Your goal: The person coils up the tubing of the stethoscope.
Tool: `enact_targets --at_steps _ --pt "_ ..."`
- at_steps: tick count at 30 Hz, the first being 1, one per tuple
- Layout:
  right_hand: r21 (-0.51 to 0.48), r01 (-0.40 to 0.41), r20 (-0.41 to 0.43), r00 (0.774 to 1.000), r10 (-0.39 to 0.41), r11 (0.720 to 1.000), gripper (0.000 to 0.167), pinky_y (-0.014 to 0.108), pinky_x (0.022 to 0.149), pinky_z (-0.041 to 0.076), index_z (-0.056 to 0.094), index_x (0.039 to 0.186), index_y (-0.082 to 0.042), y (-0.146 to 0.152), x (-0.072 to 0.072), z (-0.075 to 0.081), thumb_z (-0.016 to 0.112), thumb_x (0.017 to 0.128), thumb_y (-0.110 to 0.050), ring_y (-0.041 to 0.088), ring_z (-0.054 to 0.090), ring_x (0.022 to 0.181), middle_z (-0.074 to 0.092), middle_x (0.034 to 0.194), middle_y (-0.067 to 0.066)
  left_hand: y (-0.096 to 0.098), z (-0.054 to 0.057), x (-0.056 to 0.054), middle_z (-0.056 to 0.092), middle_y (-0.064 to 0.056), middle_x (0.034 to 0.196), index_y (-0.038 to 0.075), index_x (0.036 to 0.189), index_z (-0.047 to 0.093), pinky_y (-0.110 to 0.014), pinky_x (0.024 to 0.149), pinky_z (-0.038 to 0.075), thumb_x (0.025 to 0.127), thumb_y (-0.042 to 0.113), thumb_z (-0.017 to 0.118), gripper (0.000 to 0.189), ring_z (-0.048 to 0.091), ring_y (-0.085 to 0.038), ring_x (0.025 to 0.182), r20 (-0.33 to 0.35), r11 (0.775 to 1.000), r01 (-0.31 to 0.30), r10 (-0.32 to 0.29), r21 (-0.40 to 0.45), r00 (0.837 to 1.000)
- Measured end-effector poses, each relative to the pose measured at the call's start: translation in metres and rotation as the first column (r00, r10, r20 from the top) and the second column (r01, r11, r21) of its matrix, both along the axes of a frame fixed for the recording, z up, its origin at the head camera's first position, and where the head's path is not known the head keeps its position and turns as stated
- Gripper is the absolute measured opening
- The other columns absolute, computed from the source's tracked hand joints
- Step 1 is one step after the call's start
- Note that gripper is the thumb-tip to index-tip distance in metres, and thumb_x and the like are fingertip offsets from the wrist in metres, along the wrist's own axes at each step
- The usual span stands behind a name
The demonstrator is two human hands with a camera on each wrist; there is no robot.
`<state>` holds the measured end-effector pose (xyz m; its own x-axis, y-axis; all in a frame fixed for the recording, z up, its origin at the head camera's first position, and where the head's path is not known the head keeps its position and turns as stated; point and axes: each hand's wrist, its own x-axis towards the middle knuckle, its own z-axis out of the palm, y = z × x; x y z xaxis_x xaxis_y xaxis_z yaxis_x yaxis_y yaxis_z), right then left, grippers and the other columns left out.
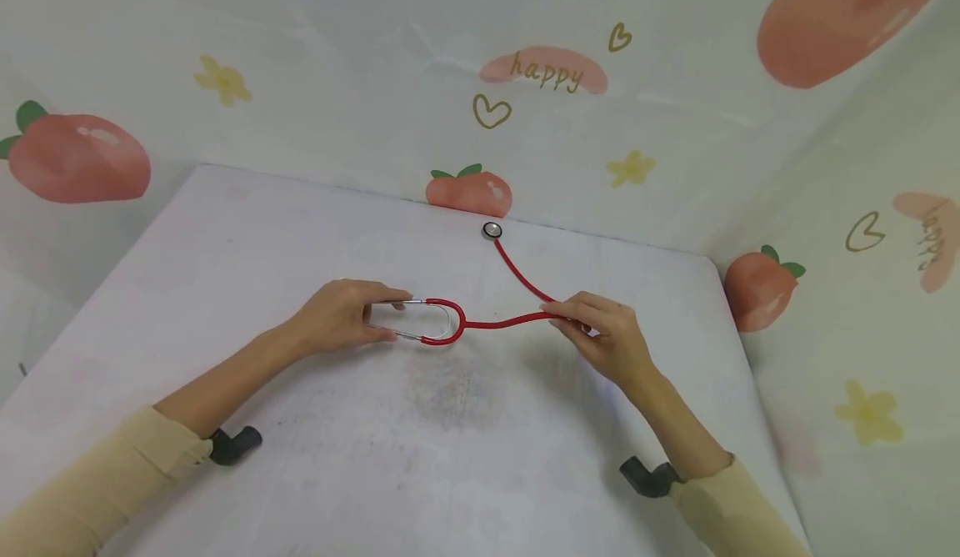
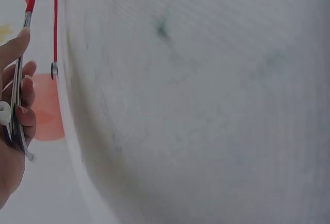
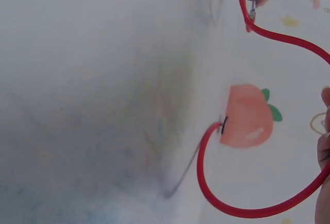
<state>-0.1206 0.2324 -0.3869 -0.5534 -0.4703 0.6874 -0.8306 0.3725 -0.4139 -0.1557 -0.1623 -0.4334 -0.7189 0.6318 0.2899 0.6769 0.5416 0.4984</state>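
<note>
Tubing (image 1: 495, 324) pinched in the right hand (image 1: 609, 336) risked jerking the unheld chestpiece (image 1: 492, 230) if pulled, while the left hand (image 1: 339, 315) gripped the metal eartubes (image 1: 417, 301).

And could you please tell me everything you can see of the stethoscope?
The stethoscope has red tubing, seemingly rubber or plastic, with a U-shaped fork joining two metal ear tubes; a pale, round ear tip shows in the left wrist view. The left hand holds the ear tubes, and the right hand pinches the tubing, which doubles back there and curves to the round, silvery, dark-rimmed chest piece near the far edge of the table; whether they touch is unclear.
</note>
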Motion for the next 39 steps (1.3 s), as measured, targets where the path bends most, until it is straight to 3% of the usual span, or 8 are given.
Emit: enact_targets --at_steps 9,13,18,22,28,34,39 --pt "-0.041 -0.002 0.045 0.999 0.004 0.999 0.027 0.015 0.053 0.043 0.077 0.101 -0.001 -0.012 -0.010 0.008 0.070 0.093 -0.026 0.010 0.052 0.062 0.070 0.079 0.002 0.007 0.005 0.002 0.072 0.004 0.105 0.017 0.123 0.071 -0.021 0.057 0.043 0.073 0.018 0.090 0.053 0.047 -0.002 0.062 0.066 0.997 0.079 -0.081 0.026 0.995" --pt "-0.021 0.033 0.102 0.994 -0.030 0.999 0.018 0.016 0.052 0.037 0.077 0.103 -0.003 -0.016 -0.014 0.011 0.076 0.087 -0.010 0.009 0.047 0.060 0.069 0.079 0.001 0.015 0.007 0.003 0.070 0.003 0.106 0.018 0.124 0.070 -0.021 0.059 0.044 0.075 0.014 0.087 0.052 0.047 -0.002 0.064 0.081 0.996 0.090 -0.088 -0.018 0.993" --pt "-0.001 0.070 0.194 0.979 -0.069 0.998 0.028 0.015 0.056 0.042 0.075 0.105 -0.003 -0.020 -0.019 0.013 0.079 0.079 0.006 0.010 0.050 0.063 0.072 0.085 0.004 0.022 0.007 0.004 0.070 0.004 0.107 0.020 0.127 0.069 -0.022 0.061 0.045 0.077 0.015 0.086 0.054 0.048 -0.002 0.065 0.093 0.993 0.103 -0.097 -0.052 0.991" --pt "-0.012 0.034 0.261 0.965 -0.030 0.999 0.025 0.017 0.057 0.043 0.076 0.103 -0.005 -0.025 -0.025 0.015 0.079 0.080 0.005 0.011 0.052 0.068 0.073 0.087 0.003 0.028 0.009 0.005 0.070 0.005 0.105 0.021 0.128 0.068 -0.022 0.062 0.046 0.076 0.018 0.087 0.055 0.048 -0.002 0.065 0.096 0.992 0.117 -0.111 -0.056 0.989" --pt "-0.030 -0.044 0.291 0.955 0.051 0.999 0.023 0.021 0.059 0.047 0.076 0.104 -0.002 -0.036 -0.034 0.015 0.075 0.083 0.007 0.013 0.054 0.068 0.070 0.085 0.004 0.036 0.013 0.006 0.071 0.005 0.106 0.022 0.127 0.068 -0.021 0.061 0.046 0.076 0.019 0.088 0.055 0.049 -0.002 0.065 0.083 0.986 0.158 -0.154 -0.043 0.985" --pt "0.014 -0.046 0.390 0.920 0.037 0.999 0.026 0.022 0.068 0.055 0.073 0.115 -0.004 -0.045 -0.039 0.013 0.071 0.090 0.000 0.011 0.062 0.069 0.071 0.091 0.005 0.039 0.015 0.006 0.071 0.004 0.107 0.023 0.129 0.068 -0.021 0.060 0.046 0.077 0.022 0.088 0.056 0.050 -0.002 0.065 0.086 0.986 0.154 -0.149 -0.055 0.985" --pt "-0.013 -0.034 0.441 0.897 0.036 0.999 0.020 0.027 0.070 0.058 0.072 0.109 -0.001 -0.051 -0.042 0.012 0.072 0.090 -0.003 0.013 0.067 0.070 0.072 0.091 0.004 0.040 0.020 0.004 0.072 0.003 0.104 0.022 0.131 0.067 -0.022 0.060 0.046 0.076 0.021 0.088 0.058 0.051 -0.003 0.065 0.072 0.986 0.155 -0.150 -0.063 0.986"
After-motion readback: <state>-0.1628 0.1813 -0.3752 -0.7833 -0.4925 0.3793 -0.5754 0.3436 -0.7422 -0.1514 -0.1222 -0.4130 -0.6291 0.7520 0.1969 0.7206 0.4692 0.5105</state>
